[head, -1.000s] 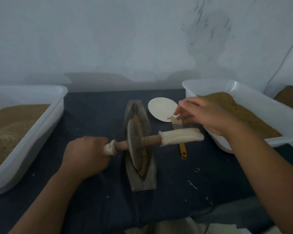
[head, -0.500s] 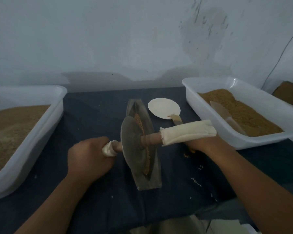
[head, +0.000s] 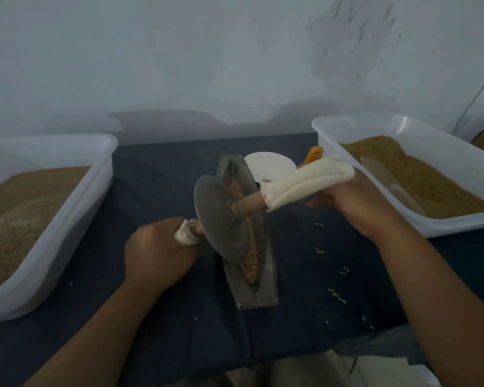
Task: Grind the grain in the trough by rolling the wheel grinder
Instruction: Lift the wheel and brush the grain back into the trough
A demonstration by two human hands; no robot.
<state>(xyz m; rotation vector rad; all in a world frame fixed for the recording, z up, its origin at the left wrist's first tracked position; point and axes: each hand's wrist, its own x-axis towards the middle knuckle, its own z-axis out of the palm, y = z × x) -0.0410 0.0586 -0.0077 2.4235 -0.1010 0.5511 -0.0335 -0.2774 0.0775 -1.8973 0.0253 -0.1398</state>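
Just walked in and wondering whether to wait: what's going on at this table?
A person is grinding by hand. The left hand grips one cloth-wrapped end of the grey metal wheel grinder. The right hand holds the other end higher, so the wheel leans left. Its rim sits in the narrow grey metal trough, on the brown grain. A left white plastic tub and a right white plastic tub, both holding brown meal, flank it.

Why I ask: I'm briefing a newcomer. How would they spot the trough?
On the dark cloth, between the left tub and the right tub, lies the trough. Unlike those wide white tubs, it is narrow, grey, boat-shaped, under the wheel.
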